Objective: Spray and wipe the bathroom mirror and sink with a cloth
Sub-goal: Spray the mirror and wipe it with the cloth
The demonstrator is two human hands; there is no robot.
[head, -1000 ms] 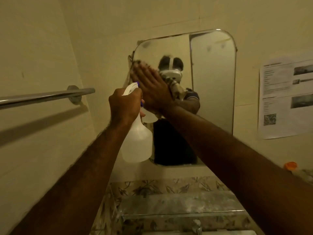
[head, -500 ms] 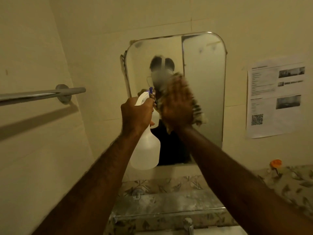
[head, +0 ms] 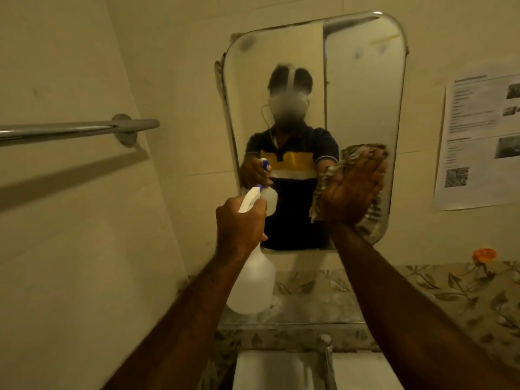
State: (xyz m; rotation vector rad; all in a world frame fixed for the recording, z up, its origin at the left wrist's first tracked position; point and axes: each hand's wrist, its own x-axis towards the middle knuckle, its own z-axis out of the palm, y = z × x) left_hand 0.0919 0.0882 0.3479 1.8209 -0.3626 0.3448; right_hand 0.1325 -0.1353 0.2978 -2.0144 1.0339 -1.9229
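The mirror [head: 363,88] hangs on the wall at twelve o'clock, above a shelf [head: 315,308] and the sink [head: 275,370]. A towel bar [head: 70,130] sits at nine o'clock, a paper notice [head: 481,136] at three o'clock.

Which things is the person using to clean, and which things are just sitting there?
Used for the job:
- spray bottle, held in the left hand
- cloth, pressed flat on the mirror by the right hand
- sink, not wiped yet

Just there:
- towel bar
- paper notice on the wall
- orange thing on the counter
- tap
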